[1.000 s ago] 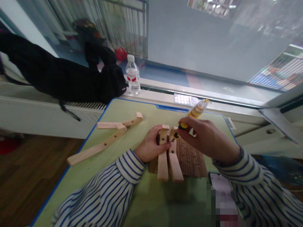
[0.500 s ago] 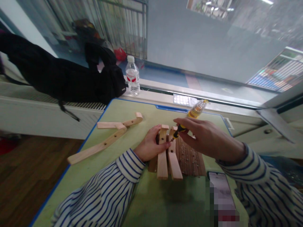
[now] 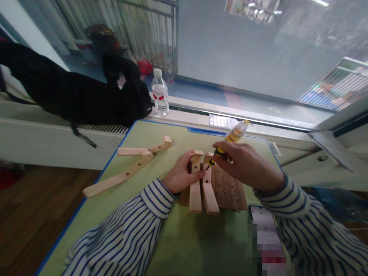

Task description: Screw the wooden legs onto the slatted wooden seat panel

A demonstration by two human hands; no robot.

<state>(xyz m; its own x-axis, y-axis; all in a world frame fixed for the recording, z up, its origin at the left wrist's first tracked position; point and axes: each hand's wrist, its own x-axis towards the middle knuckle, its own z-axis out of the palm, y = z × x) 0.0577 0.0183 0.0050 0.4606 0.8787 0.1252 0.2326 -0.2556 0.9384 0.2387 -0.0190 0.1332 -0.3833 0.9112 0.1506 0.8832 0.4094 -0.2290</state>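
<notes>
My right hand (image 3: 241,163) grips a black-and-yellow screwdriver (image 3: 220,151) with a clear handle end. The tool slants down to the left, its tip at the right one of two pale wooden pieces (image 3: 207,174). These hooked pieces lie side by side on a brown grooved wooden board (image 3: 230,191) dotted with small bits, perhaps screws. My left hand (image 3: 181,174) is closed round the left wooden piece (image 3: 196,188), its thumb reaching across to the right one near the screwdriver tip. Some of its fingers are hidden behind the wood.
Two more hooked wooden pieces (image 3: 123,174) lie crossed at the left of the green table (image 3: 172,245). A phone (image 3: 266,226), partly blurred out, lies at the right. A water bottle (image 3: 160,94) and black bag (image 3: 86,96) stand on the sill behind.
My right hand has turned a little around the screwdriver and its wrist has shifted left. The tip stays at the right wooden piece. My left hand keeps its hold.
</notes>
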